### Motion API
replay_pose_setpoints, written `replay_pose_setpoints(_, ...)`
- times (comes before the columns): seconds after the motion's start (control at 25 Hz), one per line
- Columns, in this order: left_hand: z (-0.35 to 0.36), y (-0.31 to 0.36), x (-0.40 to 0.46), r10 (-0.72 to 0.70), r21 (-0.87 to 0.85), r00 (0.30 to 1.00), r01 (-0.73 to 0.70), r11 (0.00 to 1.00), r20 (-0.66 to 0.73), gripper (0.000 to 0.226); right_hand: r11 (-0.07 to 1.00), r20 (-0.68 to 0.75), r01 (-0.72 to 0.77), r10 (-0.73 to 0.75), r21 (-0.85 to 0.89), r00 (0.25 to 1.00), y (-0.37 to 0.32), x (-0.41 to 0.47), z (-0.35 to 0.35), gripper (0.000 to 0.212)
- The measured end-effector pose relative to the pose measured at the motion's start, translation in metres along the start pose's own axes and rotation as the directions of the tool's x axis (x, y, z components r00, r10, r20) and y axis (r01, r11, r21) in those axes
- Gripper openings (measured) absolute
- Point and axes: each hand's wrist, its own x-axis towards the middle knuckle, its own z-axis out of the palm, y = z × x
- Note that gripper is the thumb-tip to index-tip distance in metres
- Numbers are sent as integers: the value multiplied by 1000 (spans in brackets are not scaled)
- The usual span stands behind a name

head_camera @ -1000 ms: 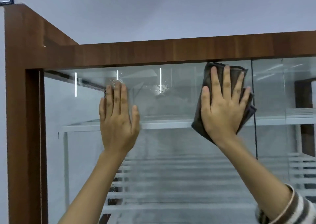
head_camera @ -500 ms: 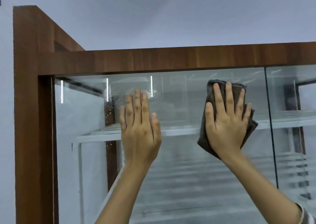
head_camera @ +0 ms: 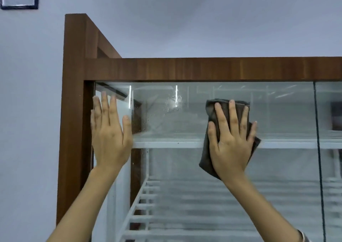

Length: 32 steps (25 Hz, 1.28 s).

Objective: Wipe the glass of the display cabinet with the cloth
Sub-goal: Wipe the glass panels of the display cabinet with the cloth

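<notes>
- Two bare hands press flat against the glass (head_camera: 277, 112) of a wood-framed display cabinet (head_camera: 203, 69), seen from a head-worn camera looking up at its top left corner
- Right hand (head_camera: 230, 145) spreads straight fingers (head_camera: 221, 116) over a folded dark grey cloth (head_camera: 207, 160), pinning it to the pane just below the top rail; nothing is curled round the cloth, the open palm alone holds it there, most likely so the whole pad rubs the glass at once
- Left hand (head_camera: 110, 138) lies open and empty on the same pane beside the left upright of the frame, fingers straight and close together; by the look of it, it steadies the person or the panel while the other hand works
- Droplets and smears (head_camera: 172, 105) cling to the glass between the two hands, near a bright reflected streak, so that patch appears not yet wiped and the job looks only partly done
- Inside the cabinet, a white shelf (head_camera: 166, 143) crosses at hand height and white slatted racks (head_camera: 148, 195) run lower down; no goods can be made out on them through the hazy glass
- A dark vertical seam (head_camera: 317, 140) to the right marks where the next pane begins
- A dark-framed picture (head_camera: 18, 7) hangs on the pale wall at upper left
</notes>
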Motion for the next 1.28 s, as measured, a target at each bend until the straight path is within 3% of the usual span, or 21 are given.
replay_pose_setpoints(0.16,2,-13,-10,-60,42,998,60,997,-2,63,995,-14,32,-31,96,999,-75,25,17,47)
replay_pose_setpoints(0.28,3,-19,-10,-34,36,999,34,999,2,63,936,110,316,-334,154,936,-112,-32,18,48)
replay_pose_setpoints(0.36,2,-22,-8,-9,13,1000,9,1000,12,62,906,144,404,-420,129,896,-91,-58,13,48)
replay_pose_setpoints(0.52,3,-26,-12,25,-22,999,-25,999,-24,59,991,87,133,-131,-18,988,-39,-31,7,50)
replay_pose_setpoints(0.6,5,-27,-13,22,-54,999,-24,998,-48,57,1000,29,16,-16,-15,999,-54,2,14,50)
replay_pose_setpoints(0.68,5,-28,-12,15,-76,999,-19,997,-51,56,998,23,56,-57,12,998,-101,18,26,49)
replay_pose_setpoints(0.8,-6,-24,-14,27,-81,1000,-28,996,-7,53,941,99,333,-337,57,936,-168,7,39,50)
replay_pose_setpoints(0.92,-30,-35,-31,133,58,991,-135,989,25,52,854,123,509,-519,105,846,-152,-11,38,49)
replay_pose_setpoints(1.0,-43,-61,-41,162,174,986,-164,971,26,53,848,112,522,-530,94,841,-120,-15,29,48)
replay_pose_setpoints(1.08,-46,-84,-43,63,136,998,-64,989,13,55,888,107,457,-461,60,881,-105,-11,26,49)
replay_pose_setpoints(1.2,-41,-95,-42,27,92,1000,-28,995,12,54,944,45,328,-329,27,943,-143,17,35,50)
replay_pose_setpoints(1.28,-41,-94,-42,38,103,999,-40,994,22,54,947,51,316,-319,58,946,-175,24,41,50)
